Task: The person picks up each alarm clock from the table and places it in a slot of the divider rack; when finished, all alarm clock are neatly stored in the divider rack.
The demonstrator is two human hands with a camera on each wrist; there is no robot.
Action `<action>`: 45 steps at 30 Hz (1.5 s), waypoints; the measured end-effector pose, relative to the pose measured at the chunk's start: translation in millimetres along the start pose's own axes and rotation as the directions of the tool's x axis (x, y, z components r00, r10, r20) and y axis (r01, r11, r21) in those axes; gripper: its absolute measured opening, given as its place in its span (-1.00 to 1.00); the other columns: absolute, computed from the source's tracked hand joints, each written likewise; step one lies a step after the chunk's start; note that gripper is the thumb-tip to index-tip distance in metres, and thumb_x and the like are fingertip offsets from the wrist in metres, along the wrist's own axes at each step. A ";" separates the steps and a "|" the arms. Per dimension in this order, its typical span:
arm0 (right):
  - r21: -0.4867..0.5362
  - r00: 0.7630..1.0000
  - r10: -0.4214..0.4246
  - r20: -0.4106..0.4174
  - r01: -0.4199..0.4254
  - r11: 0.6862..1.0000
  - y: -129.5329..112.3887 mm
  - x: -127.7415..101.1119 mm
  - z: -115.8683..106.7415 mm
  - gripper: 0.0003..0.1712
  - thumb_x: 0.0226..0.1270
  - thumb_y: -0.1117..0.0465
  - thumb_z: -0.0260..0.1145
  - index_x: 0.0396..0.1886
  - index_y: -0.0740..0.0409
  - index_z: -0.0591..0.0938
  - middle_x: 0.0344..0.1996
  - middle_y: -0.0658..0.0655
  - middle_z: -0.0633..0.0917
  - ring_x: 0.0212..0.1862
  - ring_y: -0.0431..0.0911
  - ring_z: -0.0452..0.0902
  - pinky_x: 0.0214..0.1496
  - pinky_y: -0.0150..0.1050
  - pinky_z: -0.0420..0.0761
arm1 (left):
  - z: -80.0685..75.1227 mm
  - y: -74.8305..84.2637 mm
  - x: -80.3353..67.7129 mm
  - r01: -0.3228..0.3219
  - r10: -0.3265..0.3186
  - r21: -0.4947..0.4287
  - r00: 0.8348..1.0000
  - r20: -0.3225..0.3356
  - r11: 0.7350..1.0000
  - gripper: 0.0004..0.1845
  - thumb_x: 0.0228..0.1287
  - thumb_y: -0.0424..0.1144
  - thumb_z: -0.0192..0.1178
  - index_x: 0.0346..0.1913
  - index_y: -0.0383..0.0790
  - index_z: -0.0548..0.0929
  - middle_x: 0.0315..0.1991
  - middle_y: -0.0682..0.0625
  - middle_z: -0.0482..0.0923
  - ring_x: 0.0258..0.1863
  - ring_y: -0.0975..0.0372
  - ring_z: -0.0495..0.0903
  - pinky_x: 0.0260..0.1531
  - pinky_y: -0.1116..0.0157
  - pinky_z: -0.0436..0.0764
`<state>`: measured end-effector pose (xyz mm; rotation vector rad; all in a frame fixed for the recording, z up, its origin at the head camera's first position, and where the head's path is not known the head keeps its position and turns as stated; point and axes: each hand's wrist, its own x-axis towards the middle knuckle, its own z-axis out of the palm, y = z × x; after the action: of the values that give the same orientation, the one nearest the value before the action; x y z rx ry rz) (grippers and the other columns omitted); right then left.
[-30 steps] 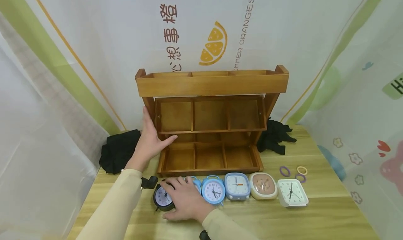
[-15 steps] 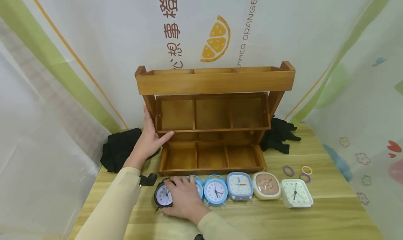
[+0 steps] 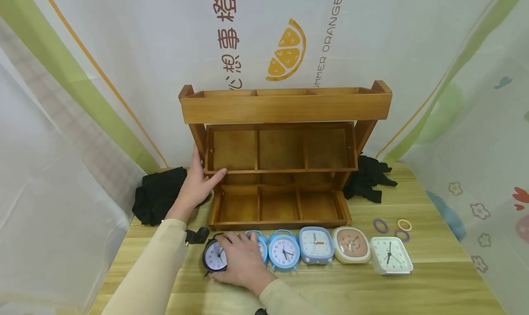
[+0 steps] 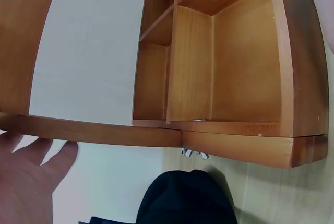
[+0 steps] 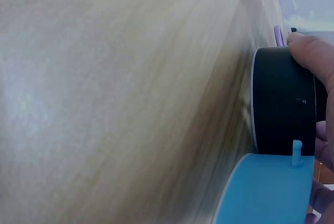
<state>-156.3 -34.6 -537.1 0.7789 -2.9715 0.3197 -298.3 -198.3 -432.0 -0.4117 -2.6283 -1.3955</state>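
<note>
"Clock [image 3: 214, 256], the black one, looks light and stiff, maybe slick-sided. Where's it held?"

"Round the rim: the right hand [image 3: 244, 262] is curled on it, thumb at the near edge, fingers over the far one. Good spot, I'd judge; the face cover could crack."

"Pointing?"

"Face up on the table [image 3: 351, 292], just before the rack [image 3: 285, 110], touching a blue clock [image 5: 266, 192]. Its top lies towards the rack; round-faced, it has no long axis there."

"And the left hand [image 3: 194, 186]?"

"Spread wide, fingers nearly straight along the rack's left end. The rack runs lengthwise left to right, rigid and probably heavier."
</note>
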 end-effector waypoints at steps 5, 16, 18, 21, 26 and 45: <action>0.022 1.000 -0.001 -0.016 0.002 1.000 -0.9 2.6 0.8 0.08 -0.05 -0.62 0.46 0.45 -0.25 0.54 0.33 -0.17 0.57 0.15 -0.09 0.57 0.18 0.01 0.34 | -2.7 -2.6 -0.9 0.041 -0.041 0.007 0.999 0.027 0.999 0.19 0.45 0.22 0.25 0.63 0.34 -0.56 0.70 -0.17 -0.19 0.61 -0.20 0.06 0.43 -0.29 0.25; 0.063 0.987 -0.057 -0.150 0.067 0.996 -4.4 -3.3 -4.9 0.10 -0.10 -0.57 0.51 0.46 -0.24 0.52 0.29 -0.20 0.56 0.10 -0.14 0.53 0.13 -0.02 0.38 | -1.1 -5.9 -1.8 0.093 -0.094 0.026 0.995 0.042 0.995 0.21 0.41 0.30 0.24 0.63 0.33 -0.57 0.68 -0.22 -0.10 0.55 -0.23 0.20 0.42 -0.27 0.29; 0.083 0.985 -0.049 -0.166 0.064 0.994 -2.5 -2.7 -11.5 0.10 -0.10 -0.55 0.53 0.45 -0.23 0.52 0.30 -0.19 0.55 0.10 -0.15 0.51 0.13 -0.03 0.37 | -1.4 -5.3 -0.6 0.089 -0.090 0.025 0.995 0.035 0.996 0.20 0.41 0.29 0.24 0.62 0.37 -0.57 0.68 -0.22 -0.06 0.53 -0.23 0.24 0.41 -0.27 0.31; 0.105 0.980 -0.040 -0.193 0.061 0.993 3.1 -2.2 -22.6 0.10 -0.12 -0.52 0.57 0.44 -0.22 0.52 0.30 -0.18 0.54 0.10 -0.15 0.49 0.14 -0.04 0.34 | -1.5 -4.9 -0.3 0.081 -0.082 0.024 0.996 0.022 0.996 0.19 0.42 0.28 0.25 0.62 0.40 -0.56 0.67 -0.22 -0.04 0.52 -0.23 0.26 0.40 -0.27 0.32; 0.202 0.974 0.003 -0.225 0.044 0.978 19.7 -1.8 -37.1 0.08 -0.13 -0.42 0.64 0.43 -0.20 0.53 0.29 -0.17 0.55 0.09 -0.15 0.49 0.11 -0.02 0.28 | 0.3 -5.5 -4.9 0.096 -0.097 0.037 0.995 0.016 0.995 0.21 0.40 0.30 0.25 0.63 0.33 -0.56 0.67 -0.24 -0.07 0.51 -0.24 0.28 0.36 -0.24 0.40; 0.419 0.970 0.181 -0.160 -0.100 0.903 68.4 48.0 -45.6 0.01 -0.01 -0.29 0.66 0.45 -0.08 0.53 0.32 0.00 0.54 0.19 0.02 0.45 0.22 0.20 0.21 | 7.7 1.1 -6.0 0.124 -0.119 0.050 0.989 -0.093 0.991 0.37 0.17 0.36 0.42 0.71 0.12 -0.39 0.63 -0.29 0.07 0.50 -0.24 0.29 0.32 -0.23 0.45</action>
<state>-231.8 10.3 -500.3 0.5158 -2.8069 0.9917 -292.2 -192.4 -436.9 -0.1804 -2.6508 -1.3376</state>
